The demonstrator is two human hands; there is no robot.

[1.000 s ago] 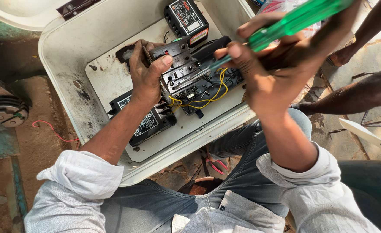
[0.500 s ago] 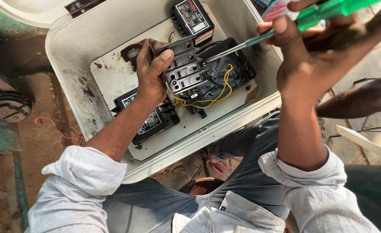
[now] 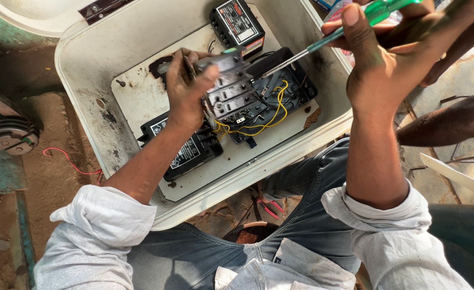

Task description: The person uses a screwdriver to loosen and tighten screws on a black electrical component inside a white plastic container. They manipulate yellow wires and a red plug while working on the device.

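Nearest the camera: two white rolled-up sleeves and blue jeans, one white enclosure box (image 3: 86,102) resting on the lap, lid open at the far side. One red wire (image 3: 67,160) lies on the dirt floor left of the box, near one round metal pulley (image 3: 8,135).

Left hand (image 3: 186,91): forearm crosses the near rim of the box, palm down, fingers clamped around the left edge of one grey contactor block (image 3: 231,91), tilting it up off the white mounting plate (image 3: 140,102). Yellow wires (image 3: 272,113), a few strands, loop from the block into one open black housing (image 3: 290,88) just right of it. Two more black units on the plate: one black relay box (image 3: 186,153) under the left wrist, touching the near edge of the plate, and one black labelled module (image 3: 237,24) at the far end.

Right hand (image 3: 387,70): raised above the right rim of the box, wrist bent, fingers closed tight on the green handle of one screwdriver (image 3: 323,45). The shaft slants down-left and its tip sits at the far right corner of the contactor block, over the black housing.

Room: the middle of the box is crowded; bare plate shows only at the left and the near right corner. One other person's bare arm (image 3: 451,121) lies outside the box at right, well apart from both hands
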